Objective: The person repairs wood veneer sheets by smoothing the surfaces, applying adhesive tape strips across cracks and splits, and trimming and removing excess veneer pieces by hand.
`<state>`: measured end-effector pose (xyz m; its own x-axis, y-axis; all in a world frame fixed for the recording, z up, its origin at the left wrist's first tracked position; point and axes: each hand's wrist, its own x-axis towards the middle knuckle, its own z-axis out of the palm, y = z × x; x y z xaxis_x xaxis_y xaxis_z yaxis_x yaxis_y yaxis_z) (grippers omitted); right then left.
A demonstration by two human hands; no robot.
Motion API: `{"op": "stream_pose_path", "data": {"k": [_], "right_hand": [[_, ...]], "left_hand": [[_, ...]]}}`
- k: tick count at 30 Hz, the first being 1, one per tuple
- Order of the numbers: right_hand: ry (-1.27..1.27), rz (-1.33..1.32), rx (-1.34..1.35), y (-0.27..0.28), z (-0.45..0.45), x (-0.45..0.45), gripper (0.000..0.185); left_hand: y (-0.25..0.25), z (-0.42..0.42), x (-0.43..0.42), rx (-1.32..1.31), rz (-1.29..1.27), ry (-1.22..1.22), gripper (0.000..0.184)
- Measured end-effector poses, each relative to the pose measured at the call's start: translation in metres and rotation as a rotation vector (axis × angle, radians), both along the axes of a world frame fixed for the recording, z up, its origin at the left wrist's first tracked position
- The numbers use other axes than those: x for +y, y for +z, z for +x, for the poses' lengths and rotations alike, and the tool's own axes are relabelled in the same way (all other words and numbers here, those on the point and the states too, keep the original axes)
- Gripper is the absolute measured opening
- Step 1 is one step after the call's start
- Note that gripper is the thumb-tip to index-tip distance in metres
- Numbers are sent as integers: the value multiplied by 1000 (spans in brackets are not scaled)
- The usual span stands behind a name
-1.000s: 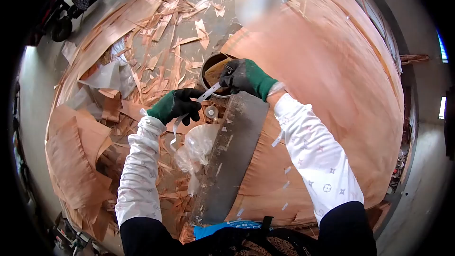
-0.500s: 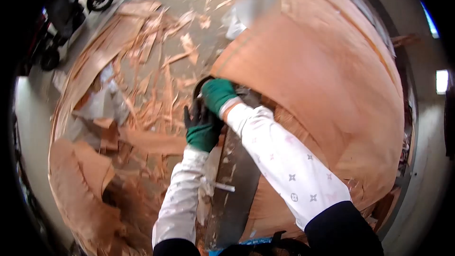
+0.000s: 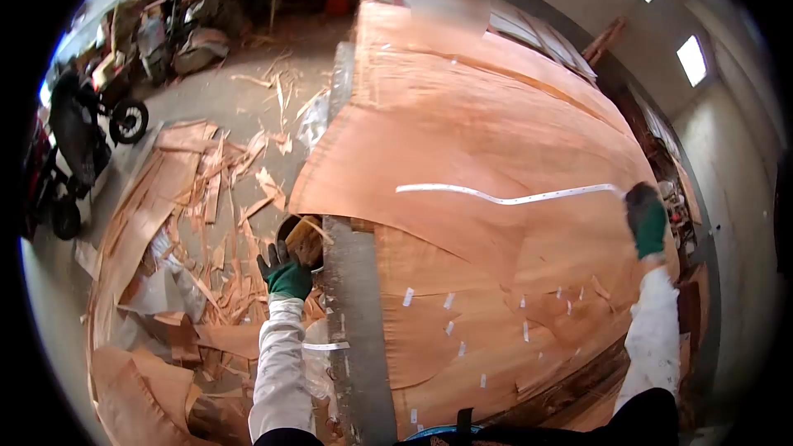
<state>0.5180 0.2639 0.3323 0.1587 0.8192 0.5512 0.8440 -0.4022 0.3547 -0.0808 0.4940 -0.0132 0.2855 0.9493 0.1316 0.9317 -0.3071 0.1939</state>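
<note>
My right hand point(image 3: 647, 221), in a green and black glove, is closed on one end of a long white paper tape point(image 3: 512, 200). The tape trails leftward in a wavy line over a large reddish-brown veneer sheet point(image 3: 413, 144). My left hand point(image 3: 285, 272), gloved the same way, has its fingers spread and holds nothing. It is beside a dark round container point(image 3: 286, 229) with a piece of wood point(image 3: 306, 241) in it, at the bench edge. Whether the fingers touch the container I cannot tell.
Several short white tape pieces point(image 3: 448, 301) lie on the nearer veneer. A grey bench strip point(image 3: 351, 306) runs along the stack's left side. Torn veneer scraps point(image 3: 239, 235) cover the floor at left. A motorcycle point(image 3: 78, 136) stands farther left.
My right hand has moved from beside my left hand far to the right, and a length of white tape now stretches from it. My left fingers have spread. The view has tilted up.
</note>
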Motion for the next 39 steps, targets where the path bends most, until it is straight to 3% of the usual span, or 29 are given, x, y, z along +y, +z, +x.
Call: {"op": "stream_pose_path", "data": {"k": [1, 2, 5, 7, 9, 10, 11, 13, 14, 16, 17, 19, 20, 21, 23, 26, 27, 29, 30, 31, 34, 35, 36, 39], "right_hand": [[82, -45, 129, -15, -22, -21, 15], [185, -91, 330, -32, -71, -30, 13], [546, -195, 751, -66, -206, -50, 12], [650, -195, 787, -62, -270, -63, 13], [726, -54, 758, -47, -301, -81, 16], [774, 0, 790, -47, -308, -93, 17], [818, 54, 824, -48, -313, -104, 18], [898, 189, 1033, -52, -326, -123, 19], [850, 37, 874, -59, -323, -134, 24], [779, 39, 1210, -55, -333, -149, 32], [761, 161, 1524, -61, -340, -157, 34], [817, -271, 1934, -83, -343, -175, 28], [787, -524, 2193, -87, -345, -189, 23], [753, -793, 2422, -88, -345, -197, 18], [876, -754, 2399, -97, -349, -210, 17], [777, -846, 2548, -107, -342, -217, 18], [726, -852, 2521, -119, -338, -221, 18], [624, -868, 2454, -161, -325, -232, 19], [484, -858, 2316, -188, -319, -238, 19], [356, -845, 2171, -217, -311, -245, 20], [663, -595, 1721, -290, -270, -257, 36], [695, -514, 1613, -298, -261, -252, 40], [486, -711, 1627, -275, -254, -234, 41], [774, -396, 1293, -263, -246, -207, 39]], "left_hand": [[39, 18, -6, -64, 8, 62, 62], [70, 42, -21, -288, 78, -89, 62], [200, 116, -105, -786, 75, -776, 66], [261, 136, -173, -673, 59, -1070, 64], [262, 134, -217, -915, -318, -1036, 64], [246, 123, -238, -989, -586, -888, 61], [255, 113, -257, -909, -448, -817, 60], [247, 102, -293, -1070, -622, -606, 60], [245, 96, -311, -1124, -667, -509, 62], [273, 86, -348, -1159, -704, -416, 57], [283, 80, -364, -1201, -760, -408, 51], [300, 65, -391, -1008, -803, -380, 51], [300, 50, -404, -725, -815, -329, 53], [314, 49, -422, -742, -867, -264, 56], [344, 37, -443, -546, -1016, -71, 56], [349, 0, -465, -491, -679, -114, 43], [354, -5, -470, -586, -676, 111, 40], [373, -1, -467, -534, -671, 225, 34], [362, 3, -464, -674, -721, 294, 31], [339, 6, -460, -817, -764, 364, 27], [232, 32, -433, -930, -1003, 439, 20], [207, 50, -428, -1033, -1050, 437, 21], [162, 53, -425, -1124, -1014, 347, 25], [109, 91, -404, -1279, -955, 518, 20]]}}
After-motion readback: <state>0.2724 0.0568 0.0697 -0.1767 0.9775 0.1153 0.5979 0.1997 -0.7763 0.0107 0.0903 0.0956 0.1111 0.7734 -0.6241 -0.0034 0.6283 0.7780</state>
